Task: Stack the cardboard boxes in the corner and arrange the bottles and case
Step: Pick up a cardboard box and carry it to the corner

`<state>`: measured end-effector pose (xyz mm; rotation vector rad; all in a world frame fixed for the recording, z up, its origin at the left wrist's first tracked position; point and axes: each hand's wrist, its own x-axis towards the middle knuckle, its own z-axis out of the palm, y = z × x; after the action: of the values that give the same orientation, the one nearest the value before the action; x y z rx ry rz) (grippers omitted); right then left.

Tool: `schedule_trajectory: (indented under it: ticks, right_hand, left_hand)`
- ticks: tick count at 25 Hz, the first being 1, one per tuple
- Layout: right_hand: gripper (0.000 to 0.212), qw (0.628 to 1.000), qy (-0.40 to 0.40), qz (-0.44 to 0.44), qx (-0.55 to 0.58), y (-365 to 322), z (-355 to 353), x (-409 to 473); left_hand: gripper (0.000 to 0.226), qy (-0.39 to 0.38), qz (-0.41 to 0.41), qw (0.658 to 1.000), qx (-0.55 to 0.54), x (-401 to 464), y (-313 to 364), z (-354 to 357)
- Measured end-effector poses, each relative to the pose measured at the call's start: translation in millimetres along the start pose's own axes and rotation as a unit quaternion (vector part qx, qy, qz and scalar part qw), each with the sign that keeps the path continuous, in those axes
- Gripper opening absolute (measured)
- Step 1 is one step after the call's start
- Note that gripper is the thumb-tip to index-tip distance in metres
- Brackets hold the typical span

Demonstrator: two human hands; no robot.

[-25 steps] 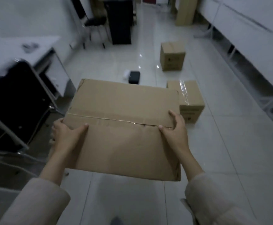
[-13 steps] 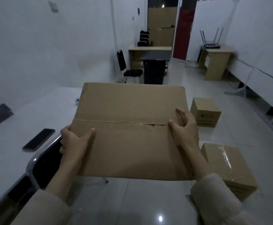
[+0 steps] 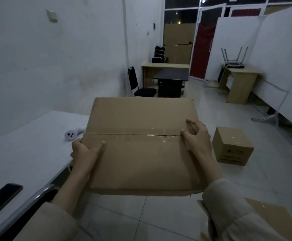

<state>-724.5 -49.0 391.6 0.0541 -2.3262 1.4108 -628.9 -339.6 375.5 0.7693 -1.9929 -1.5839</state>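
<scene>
A large flat cardboard box (image 3: 141, 119) with a taped seam across its top is held up in front of me, level, above the floor. My left hand (image 3: 85, 150) grips its left edge, thumb on top. My right hand (image 3: 196, 138) grips its right edge, fingers curled over the top. A small cube-shaped cardboard box (image 3: 232, 148) stands on the tiled floor to the right. The corner of another cardboard box (image 3: 272, 216) shows at the lower right, behind my right sleeve. No bottles or case are in view.
A white table (image 3: 28, 145) runs along my left, with a white controller (image 3: 71, 134) and a dark phone (image 3: 1, 197) on it. Ahead stand a black chair (image 3: 138, 84), a dark desk (image 3: 173, 80) and a wooden desk (image 3: 239, 84). White partitions line the right.
My view has lifted from the floor to the room ahead, and the box has come up with it. Both hands keep the same hold. The floor boxes have slid lower and right in view.
</scene>
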Motion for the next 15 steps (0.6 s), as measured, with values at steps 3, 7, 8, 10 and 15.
schedule_trajectory:
  ticks: [3,7,8,10,15]
  right_hand:
    - [0.04,1.0,-0.021,0.012,0.0,22.4,28.1,76.6]
    - [0.037,0.999,-0.027,0.03,0.008,46.2,62.3,163.2]
    - [0.037,0.999,-0.032,0.033,0.007,54.9,72.8,183.2]
    - [0.038,0.999,-0.036,0.039,0.001,70.7,93.7,218.8]
    - [0.036,0.998,-0.052,0.032,-0.009,98.9,166.7,328.5]
  left_hand:
    - [0.072,0.012,-0.015,1.0,0.021,57.5,5.6,56.8]
    - [0.065,0.014,-0.029,0.999,0.006,129.2,6.6,119.0]
    - [0.064,0.014,-0.036,0.999,0.006,148.5,5.6,135.1]
    - [0.061,0.016,-0.041,0.999,0.007,183.8,4.1,164.3]
    - [0.062,0.024,-0.059,0.997,0.03,289.4,3.3,233.5]
